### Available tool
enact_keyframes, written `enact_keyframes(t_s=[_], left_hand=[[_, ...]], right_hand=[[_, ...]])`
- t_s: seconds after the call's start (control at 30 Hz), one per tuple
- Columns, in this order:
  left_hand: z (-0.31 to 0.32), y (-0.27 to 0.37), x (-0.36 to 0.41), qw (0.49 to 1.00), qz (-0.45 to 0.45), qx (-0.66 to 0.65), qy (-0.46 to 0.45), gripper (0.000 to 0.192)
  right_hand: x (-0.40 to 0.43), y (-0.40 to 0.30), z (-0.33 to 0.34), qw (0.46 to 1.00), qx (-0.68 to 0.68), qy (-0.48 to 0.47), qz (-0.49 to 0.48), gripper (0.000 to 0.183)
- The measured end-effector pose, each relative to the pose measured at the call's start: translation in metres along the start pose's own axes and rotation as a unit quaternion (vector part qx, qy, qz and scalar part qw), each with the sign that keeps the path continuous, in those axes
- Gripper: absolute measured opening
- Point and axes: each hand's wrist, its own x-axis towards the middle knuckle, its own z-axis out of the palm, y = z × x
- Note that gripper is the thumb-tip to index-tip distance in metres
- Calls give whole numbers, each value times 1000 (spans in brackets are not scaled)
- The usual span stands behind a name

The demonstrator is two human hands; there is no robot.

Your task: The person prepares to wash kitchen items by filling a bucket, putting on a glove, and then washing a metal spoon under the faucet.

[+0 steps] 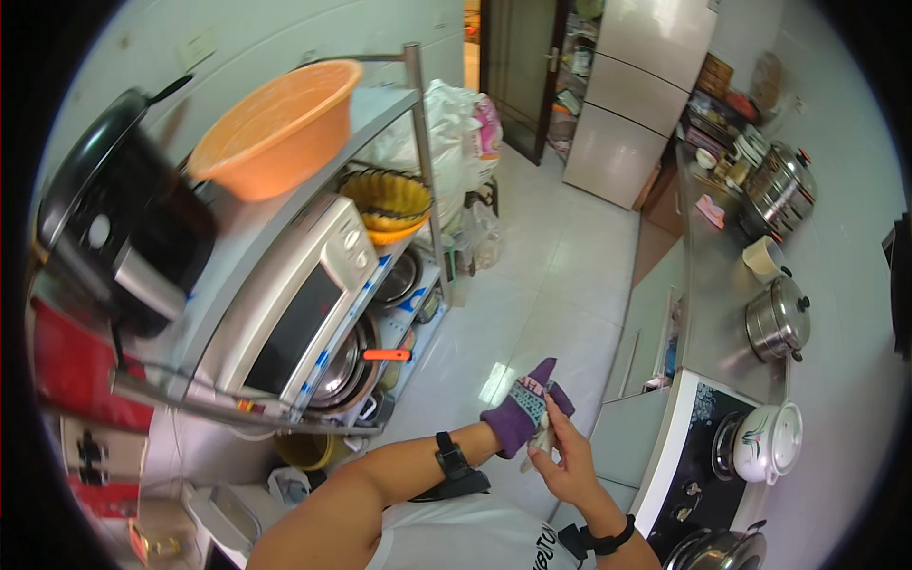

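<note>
A purple knitted glove or mitten with a teal and pink patterned band covers my left hand [529, 407], so most of its fingers are hidden. My right hand [570, 459] is beside it, thumb and fingers pinching a small whitish cloth-like piece [543, 436] against the palm side of the glove. What that piece is, I cannot tell. Both hands are in front of my chest, above the tiled floor. Black straps sit around both wrists.
On the left, a metal shelf rack [420, 135] holds an orange basin [285, 135], an air fryer [142, 235] and a toaster oven [306, 306]. Along the right run a counter [702, 285] with steel pots and a gas stove [684, 456] with a white pot [766, 442]. A refrigerator [627, 100] stands at the back.
</note>
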Motion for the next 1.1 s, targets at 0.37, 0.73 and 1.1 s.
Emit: enact_keyframes(t_s=[0.37, 0.73, 1.1], left_hand=[[-74, 56, 81, 704, 208, 679, -29, 20], [43, 96, 201, 982, -37, 158, -101, 40], [77, 105, 339, 910, 63, 381, -148, 44]], right_hand=[[60, 33, -78, 995, 34, 4, 90, 48], [131, 80, -174, 991, 94, -3, 100, 57], [214, 102, -273, 978, 168, 95, 79, 56]])
